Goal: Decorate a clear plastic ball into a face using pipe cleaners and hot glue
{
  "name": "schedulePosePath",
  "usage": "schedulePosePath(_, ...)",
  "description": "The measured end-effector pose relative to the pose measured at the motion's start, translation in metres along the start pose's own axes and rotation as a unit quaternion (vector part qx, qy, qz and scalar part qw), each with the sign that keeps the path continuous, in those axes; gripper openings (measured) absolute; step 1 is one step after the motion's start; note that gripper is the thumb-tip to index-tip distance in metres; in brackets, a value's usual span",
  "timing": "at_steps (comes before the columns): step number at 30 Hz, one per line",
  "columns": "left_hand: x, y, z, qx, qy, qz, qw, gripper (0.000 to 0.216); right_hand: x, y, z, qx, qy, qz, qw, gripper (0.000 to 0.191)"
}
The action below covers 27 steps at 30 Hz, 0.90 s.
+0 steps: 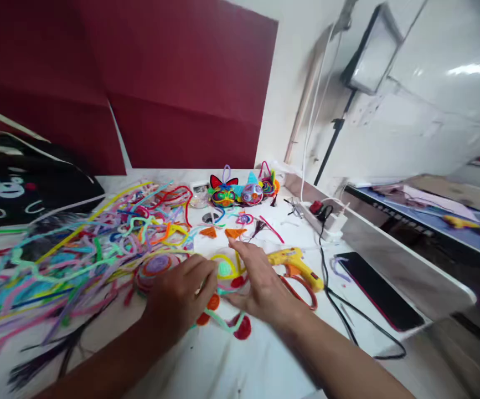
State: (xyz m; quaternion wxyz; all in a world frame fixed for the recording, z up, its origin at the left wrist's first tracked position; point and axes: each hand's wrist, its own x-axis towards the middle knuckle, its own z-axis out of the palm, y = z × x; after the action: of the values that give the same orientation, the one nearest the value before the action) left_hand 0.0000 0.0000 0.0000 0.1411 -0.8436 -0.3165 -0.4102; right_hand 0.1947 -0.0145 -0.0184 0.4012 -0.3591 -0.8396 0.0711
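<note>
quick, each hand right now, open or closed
Left hand: fingers curled; can't tell if it grips anything.
Right hand: open, thumb and fingers apart, near the yellow-and-green piece.

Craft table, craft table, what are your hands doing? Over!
Left hand curled, any grip hidden. Right hand spread open. Yellow-edged green piece between them. Yellow glue gun close beside right hand.

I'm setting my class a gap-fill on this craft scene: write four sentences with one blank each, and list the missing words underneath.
1. At the back, a group of ____ decorated balls sits together.
2. Another round ball lies beside the person's ____ hand.
3. The glue gun is ____ in colour.
4. In the picture, the black phone lies to the ____ of the glue gun.

Missing words: three; left; yellow; right.
</note>
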Motion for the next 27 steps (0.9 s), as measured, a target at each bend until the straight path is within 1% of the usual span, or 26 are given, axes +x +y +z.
schedulePosePath(7, 0.0, -0.001, -0.001, -0.013, -0.003, -0.001, 1.0, 0.01, 0.003, -0.001, -0.002, -0.003, -0.004, -0.002, 1.0, 0.093)
schedulePosePath(12, 0.003, 0.0, -0.001, -0.021, -0.004, -0.018, 1.0, 0.01, 0.002, -0.001, -0.001, -0.008, -0.017, 0.015, 1.0, 0.094)
schedulePosePath(15, 0.003, -0.001, 0.001, -0.033, -0.006, -0.03, 0.999, 0.01, 0.002, 0.001, 0.001, -0.017, -0.048, 0.047, 0.998, 0.098)
schedulePosePath(18, 0.002, -0.001, 0.002, -0.047, -0.01, -0.045, 0.998, 0.01, 0.004, 0.004, 0.003, -0.025, -0.092, 0.1, 0.99, 0.1)
schedulePosePath(23, 0.003, 0.001, -0.002, -0.062, -0.025, -0.082, 0.994, 0.009, 0.012, 0.007, 0.002, -0.042, -0.164, 0.196, 0.966, 0.102)
schedulePosePath(25, 0.006, 0.003, -0.005, -0.063, -0.028, -0.1, 0.993, 0.009, 0.014, 0.006, -0.001, -0.039, -0.178, 0.209, 0.961, 0.103)
schedulePosePath(27, 0.008, 0.005, -0.007, -0.067, -0.021, -0.125, 0.99, 0.011, 0.014, 0.005, -0.006, -0.035, -0.164, 0.2, 0.965, 0.097)
